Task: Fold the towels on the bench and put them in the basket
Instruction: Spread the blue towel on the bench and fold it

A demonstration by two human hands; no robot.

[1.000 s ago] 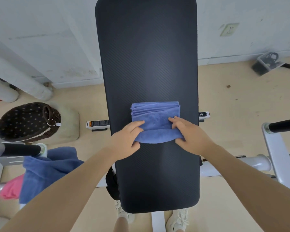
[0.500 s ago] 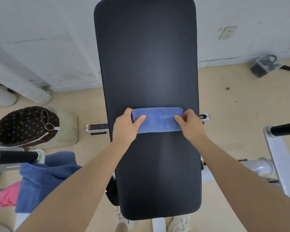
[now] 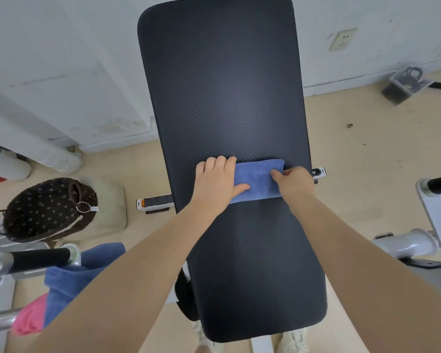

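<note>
The folded blue towel lies as a narrow band across the middle of the dark padded surface. The left hand lies spread flat over its 9 o'clock end, thumb pressing the cloth; the right hand curls round the 3 o'clock end. It looks light, soft and limp, likely to spring open, so both ends should be clamped together when lifted. The spotted basket waits on the floor at 9 o'clock, well apart.
</note>
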